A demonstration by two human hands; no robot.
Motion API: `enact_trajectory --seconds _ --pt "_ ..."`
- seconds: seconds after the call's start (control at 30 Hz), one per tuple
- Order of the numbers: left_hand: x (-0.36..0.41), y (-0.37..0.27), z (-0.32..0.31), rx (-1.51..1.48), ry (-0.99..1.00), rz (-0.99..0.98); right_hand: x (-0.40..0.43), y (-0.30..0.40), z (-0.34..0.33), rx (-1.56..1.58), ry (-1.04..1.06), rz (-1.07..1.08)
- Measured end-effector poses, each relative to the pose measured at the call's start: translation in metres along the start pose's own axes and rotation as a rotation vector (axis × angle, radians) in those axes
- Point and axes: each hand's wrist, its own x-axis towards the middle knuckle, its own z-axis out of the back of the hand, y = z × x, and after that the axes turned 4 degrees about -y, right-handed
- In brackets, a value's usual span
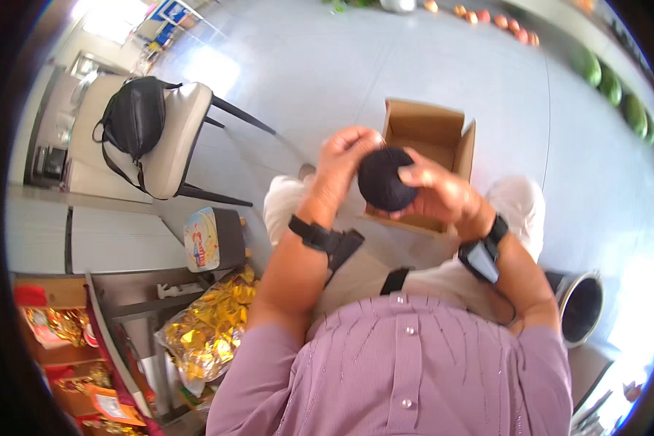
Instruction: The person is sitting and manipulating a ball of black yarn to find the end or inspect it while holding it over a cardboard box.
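Note:
A round ball of dark thread or yarn (pixel 387 180) is held up in front of me, above an open cardboard box (pixel 425 128). My right hand (pixel 436 188) grips it from the right, thumb on its face and fingers under it. At the ball's upper left, my left hand (pixel 349 155) has its thumb and fingertips pinched together. A thin strand seems to run from that pinch to the ball, though it is faint. The box stands on the floor between my knees; the hands hide part of its inside.
A pale chair (pixel 188 125) at left carries a black bag (pixel 136 117). Nearer are a small stool (pixel 226 237) with a picture on its seat and gold foil wrapping (pixel 212 327). A dark cylindrical bin (pixel 580 308) lies at right. Watermelons (pixel 610 87) line the far right edge.

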Motion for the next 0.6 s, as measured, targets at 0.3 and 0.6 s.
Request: enact_trajectory --seconds 0.3,0.6 --pt "0.025 0.053 0.013 -0.32 0.131 -0.051 0.002 0.027 -0.043 0.092 0.089 0.034" --pt "0.03 0.076 0.0 -0.114 0.039 -0.098 0.013 0.064 -0.034 0.007 -0.171 0.177"
